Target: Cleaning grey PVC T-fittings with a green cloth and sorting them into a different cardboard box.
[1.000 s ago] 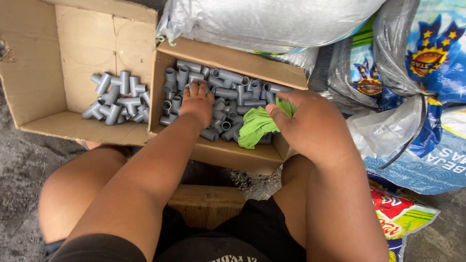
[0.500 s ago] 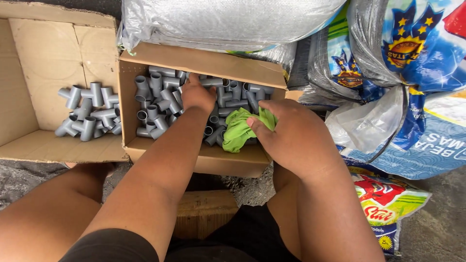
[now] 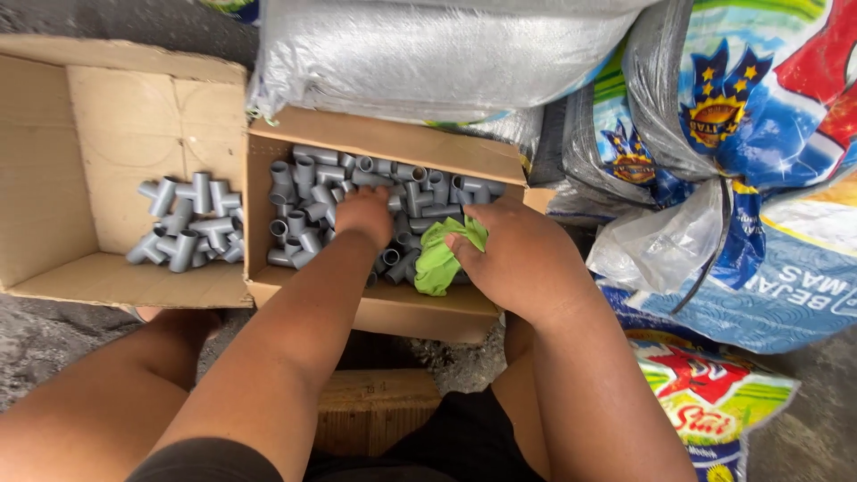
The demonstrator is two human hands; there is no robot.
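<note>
Storage yard — stacked sacks (image 3: 714, 134), cartons of pipe fittings (image 3: 312, 192), gritty ground.

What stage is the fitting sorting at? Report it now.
Done: a small pile of grey tee fittings lies in the left cardboard box. In hand: left hand reaches into the fuller right box; right hand grips a green cloth. Left: most fittings remain there.

Crumpled green cloth (image 3: 439, 254) lies on grey pipe fittings (image 3: 308, 192), boxed.

Grey gritty floor (image 3: 54, 344) — stacked woven sacks (image 3: 446, 54) behind, daylight.
</note>
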